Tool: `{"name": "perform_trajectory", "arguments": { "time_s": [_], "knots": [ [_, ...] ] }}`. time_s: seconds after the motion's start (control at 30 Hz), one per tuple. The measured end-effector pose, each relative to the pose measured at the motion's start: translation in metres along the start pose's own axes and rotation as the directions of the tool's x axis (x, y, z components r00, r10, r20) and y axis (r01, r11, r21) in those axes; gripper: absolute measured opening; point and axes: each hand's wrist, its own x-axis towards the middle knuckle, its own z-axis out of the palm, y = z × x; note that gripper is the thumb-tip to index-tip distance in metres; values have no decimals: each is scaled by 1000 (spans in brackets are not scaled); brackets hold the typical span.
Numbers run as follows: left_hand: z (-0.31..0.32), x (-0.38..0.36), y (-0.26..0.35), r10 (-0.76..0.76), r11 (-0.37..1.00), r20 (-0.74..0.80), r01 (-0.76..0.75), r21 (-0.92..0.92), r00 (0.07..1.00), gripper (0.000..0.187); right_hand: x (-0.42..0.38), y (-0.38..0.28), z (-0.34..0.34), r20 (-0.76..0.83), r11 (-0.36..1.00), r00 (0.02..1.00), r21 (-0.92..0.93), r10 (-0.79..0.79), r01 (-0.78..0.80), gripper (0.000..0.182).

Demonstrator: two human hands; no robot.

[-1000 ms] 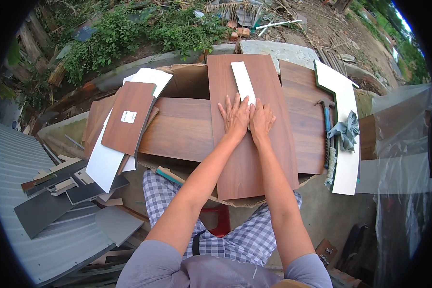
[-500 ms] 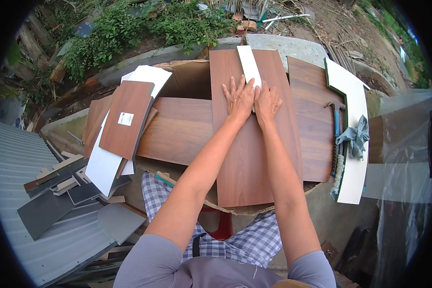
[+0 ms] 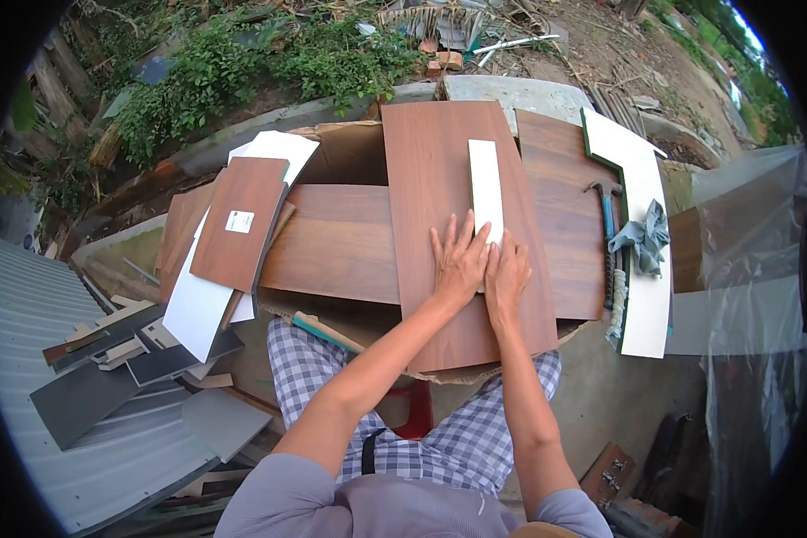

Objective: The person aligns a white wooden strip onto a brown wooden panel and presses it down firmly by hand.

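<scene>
A narrow white strip (image 3: 485,184) lies lengthwise on a large brown wood-grain board (image 3: 430,170). My left hand (image 3: 462,271) rests flat with its fingers spread, touching the strip's near end from the left. From the right, my right hand (image 3: 508,273) lies over the same end, fingers stretched forward. The two hands meet at the thumbs and hide the strip's lower part. Under the brown board, another wood-grain board (image 3: 332,238) runs out to the left.
On the right, a hammer (image 3: 607,242) and a grey-blue cloth (image 3: 646,238) lie by an L-shaped white board (image 3: 650,309). A labelled brown panel (image 3: 242,193) tops a stack at the left. Dark offcuts (image 3: 85,394) sit on corrugated metal sheeting (image 3: 27,305).
Both hands have slid toward my body along the brown board, and the white strip has come with them. The strip's far end now lies well inside the board's far edge.
</scene>
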Motion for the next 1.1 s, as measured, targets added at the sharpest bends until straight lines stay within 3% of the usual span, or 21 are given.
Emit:
{"name": "perform_trajectory", "arguments": {
  "time_s": [0.17,0.27,0.63,1.1],
  "knots": [
    [-5,-83,52,-37,999,100,33,43,994,42,-80,31,-45,34,998,999,-51,27,-25,38],
    [-6,-92,63,-42,997,158,31,76,987,44,-87,35,-53,55,997,997,-63,46,-42,38],
    [15,-27,36,-120,984,24,115,132,993,43,-15,28,-15,-57,995,996,-82,-67,63,32],
    [33,59,-1,-153,977,9,150,153,988,43,73,19,31,-97,995,992,-58,-86,80,31]
  ]
}}
